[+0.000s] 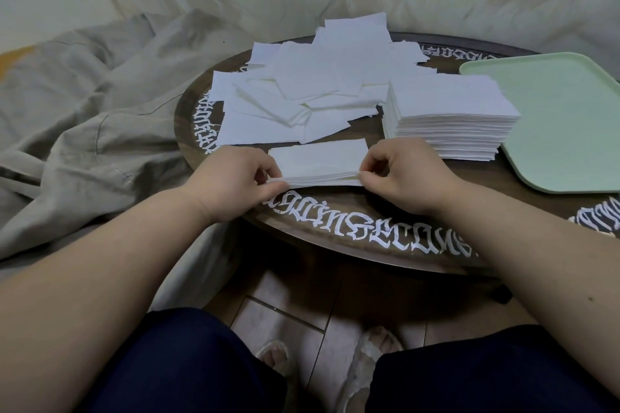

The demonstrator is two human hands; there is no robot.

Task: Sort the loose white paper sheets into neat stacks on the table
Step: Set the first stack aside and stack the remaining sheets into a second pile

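- While a thin bundle of white rectangular paper sheets (318,163) is lying at the near edge of the round dark wooden worktop (369,245), both hands are squaring it.
- Left hand (231,178) is pinching the bundle's left end, fingers curled on the edges; right hand (406,174) is pinching its right end likewise.
- Doing this well probably means tapping the edges flush with light, even pressure from both ends, so no sheets are buckling.
- Just behind, a loose heap of white sheets (302,90) is waiting; right of it, a tall neat stack (449,117) is standing, touching a pale green plastic tray (563,124).
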